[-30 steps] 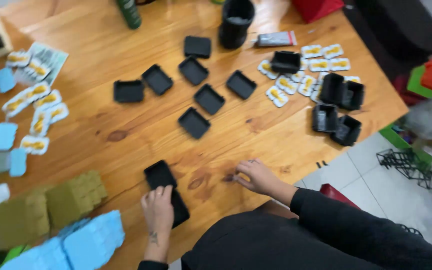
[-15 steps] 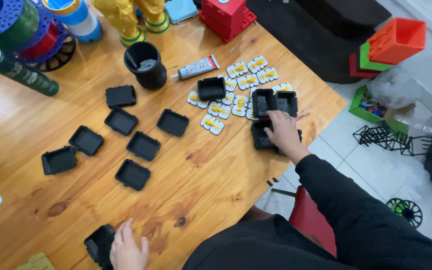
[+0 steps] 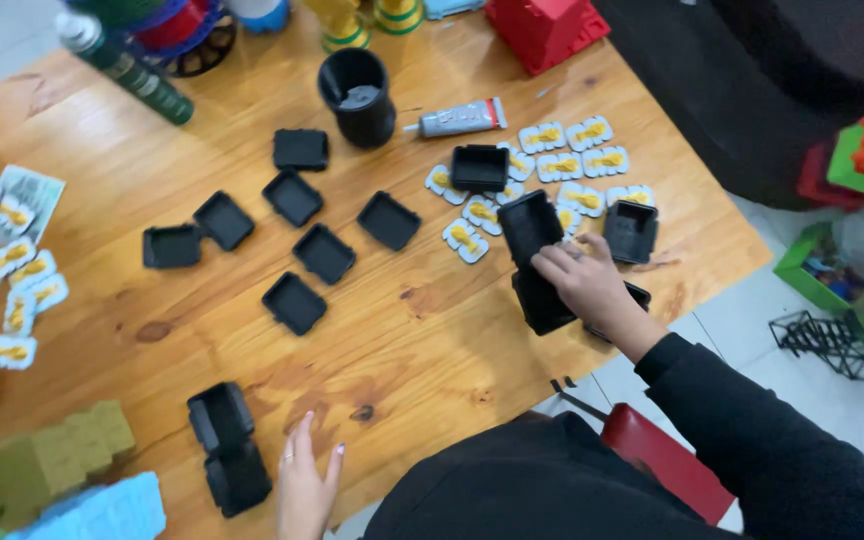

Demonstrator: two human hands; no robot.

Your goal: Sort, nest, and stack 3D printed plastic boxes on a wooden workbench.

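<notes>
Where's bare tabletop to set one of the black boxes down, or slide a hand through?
Freest patch: bare wood between the lone black tray and the right hand, running toward the near edge. Also open: the strip between the yellow-and-white tags on the left and the tray cluster. Crowded: around the right hand and the stacked black boxes, and the far edge by the black cup.

Lids (image 3: 324, 252) lie mid-table (image 3: 432, 340), boxes (image 3: 542, 260) under the right hand (image 3: 582, 285), cup (image 3: 359, 97) behind.

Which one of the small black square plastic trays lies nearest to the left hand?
The black square plastic tray near the table's front edge, just left of the left hand. Another black piece adjoins it below; the other trays lie farther up the table.
</notes>
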